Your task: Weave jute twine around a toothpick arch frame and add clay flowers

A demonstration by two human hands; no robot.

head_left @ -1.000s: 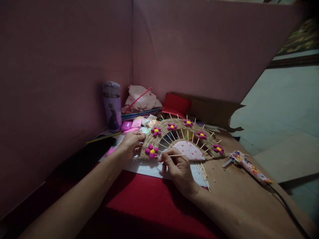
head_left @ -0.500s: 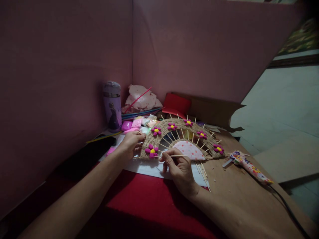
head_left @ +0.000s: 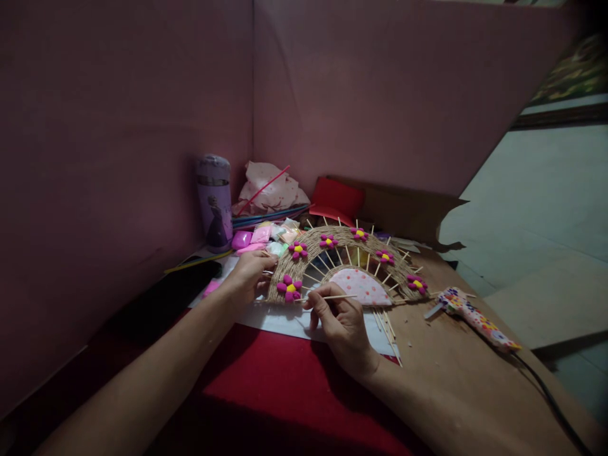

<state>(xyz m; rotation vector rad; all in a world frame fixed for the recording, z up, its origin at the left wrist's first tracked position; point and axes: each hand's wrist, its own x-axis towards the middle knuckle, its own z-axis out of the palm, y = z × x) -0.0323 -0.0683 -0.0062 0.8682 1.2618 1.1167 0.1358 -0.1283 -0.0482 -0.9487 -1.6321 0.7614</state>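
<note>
A half-round fan of twine woven over thin sticks (head_left: 311,239) leans in front of me, with a dotted pink cloth half-circle (head_left: 363,287) at its centre. Several magenta clay flowers with yellow middles sit along the twine band. My left hand (head_left: 251,273) grips the fan's left edge, its fingertips partly hidden behind it. Between the thumb and fingers of my right hand (head_left: 339,320) is a thin wooden stick (head_left: 338,297). The stick's left tip is at the lower part of the leftmost flower (head_left: 291,288).
A purple bottle (head_left: 213,206) stands at the back left, beside packets of coloured clay (head_left: 260,234) and a bundle of pink cloth (head_left: 270,187). To the right lies a flower-patterned glue gun (head_left: 477,318) with a black cord. Loose sticks (head_left: 390,332) rest on white paper (head_left: 280,323).
Almost nothing differs. The stick in my right hand has shifted very slightly at the leftmost flower, while my left hand and the fan stay put.
</note>
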